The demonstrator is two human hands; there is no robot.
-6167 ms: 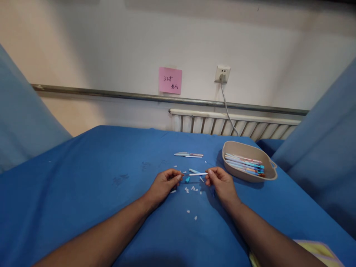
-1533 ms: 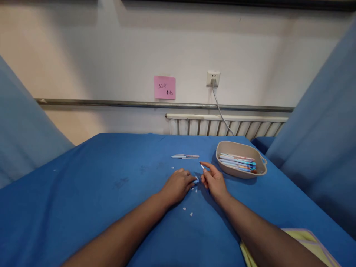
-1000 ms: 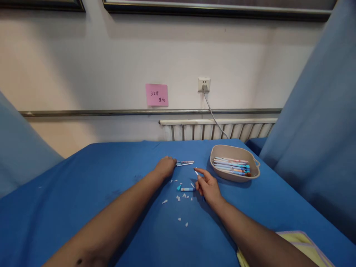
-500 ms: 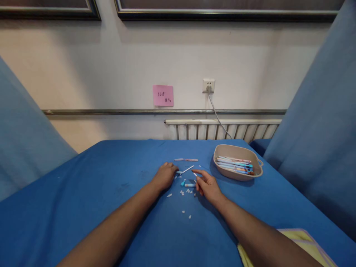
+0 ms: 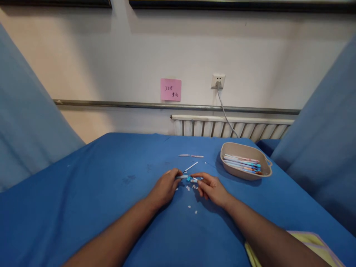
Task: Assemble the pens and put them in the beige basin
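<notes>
Between the hands (image 5: 164, 188), left (image 5: 164, 188) pinches a pale barrel (image 5: 182, 177), right (image 5: 214, 190) seemingly a thin refill (image 5: 195, 178)

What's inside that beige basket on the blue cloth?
The basket holds several slim pens, pale-barrelled, some with blue or orange-brown ends. Whatever lies beneath the top ones is covered, so I can't say.

Illumination moderate; wall (image 5: 133, 66) warm-toned at left, crossed by broad soft shadows. Basket (image 5: 246, 147) casts soft shadow on cloth (image 5: 111, 163). Wide-angle stretching at edges. Small pen parts (image 5: 194, 181) indistinct.
</notes>
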